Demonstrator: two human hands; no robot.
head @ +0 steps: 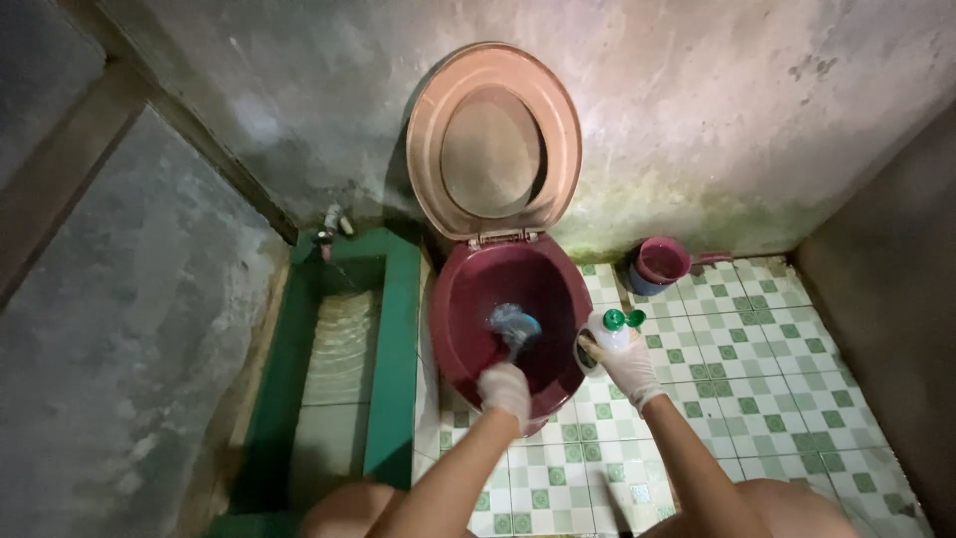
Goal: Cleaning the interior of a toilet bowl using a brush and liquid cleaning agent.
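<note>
A dark red toilet bowl (pixel 458 299) stands against the wall with its pink seat and lid (pixel 495 139) raised. My left hand (pixel 505 391), in a white glove, grips a toilet brush whose blue and white head (pixel 512 323) is down inside the bowl. My right hand (pixel 625 366), also gloved, holds a white bottle with a green cap (pixel 610 326) just beside the bowl's right rim. The brush handle is mostly hidden by my left hand.
A green-tiled water trough (pixel 396 339) with a tap (pixel 329 224) lies left of the toilet. A pink dipper bucket (pixel 661 261) sits on the green-and-white tiled floor (pixel 757 389) by the stained wall. My knees show at the bottom edge.
</note>
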